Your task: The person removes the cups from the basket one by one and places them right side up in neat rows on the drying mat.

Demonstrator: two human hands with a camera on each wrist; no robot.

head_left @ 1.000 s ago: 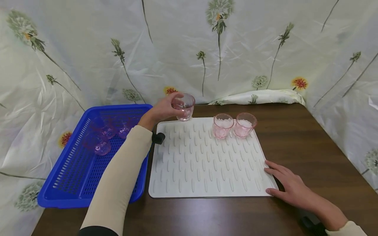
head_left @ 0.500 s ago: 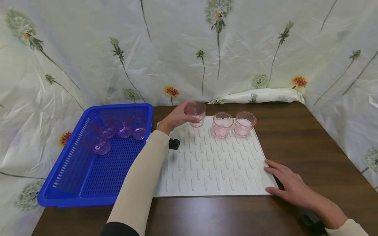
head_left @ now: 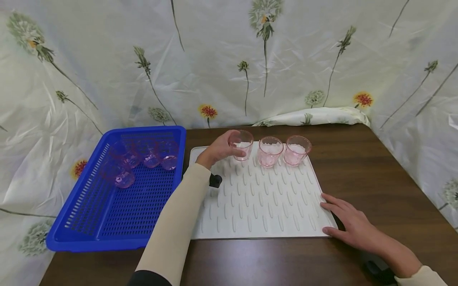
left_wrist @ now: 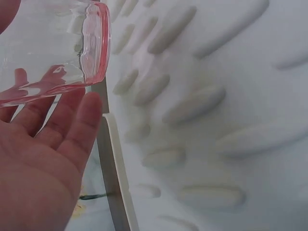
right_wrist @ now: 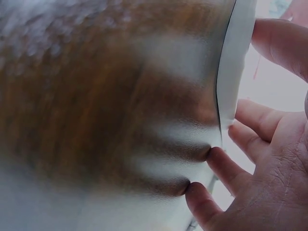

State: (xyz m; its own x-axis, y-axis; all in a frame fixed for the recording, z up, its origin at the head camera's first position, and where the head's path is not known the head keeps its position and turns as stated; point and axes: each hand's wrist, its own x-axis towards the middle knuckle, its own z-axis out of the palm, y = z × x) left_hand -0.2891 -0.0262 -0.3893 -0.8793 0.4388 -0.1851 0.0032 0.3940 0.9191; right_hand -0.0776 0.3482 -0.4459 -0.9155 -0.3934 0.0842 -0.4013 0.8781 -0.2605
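Note:
In the head view my left hand (head_left: 220, 151) grips a clear pink drinking glass (head_left: 245, 147) from its left side, upright at the back of the white ridged mat (head_left: 264, 206). The left wrist view shows the glass (left_wrist: 53, 43) between thumb and fingers, its thick base close to the ridges. Two more pink glasses, a middle one (head_left: 270, 153) and a right one (head_left: 297, 151), stand side by side on the mat, just right of the held one. My right hand (head_left: 354, 224) rests with spread fingers at the mat's right edge, fingertips touching it in the right wrist view.
A blue plastic basket (head_left: 96, 246) stands left of the mat, with several pink glasses (head_left: 123, 178) toward its back. Brown wooden table (head_left: 386, 190) shows in front and to the right. A flower-printed cloth (head_left: 214, 59) hangs behind, its rolled fold (head_left: 315, 116) along the table's back edge.
My left hand has carried the glass rightward from the mat's back left corner and lowered it beside the two standing glasses. The right hand has stayed in place.

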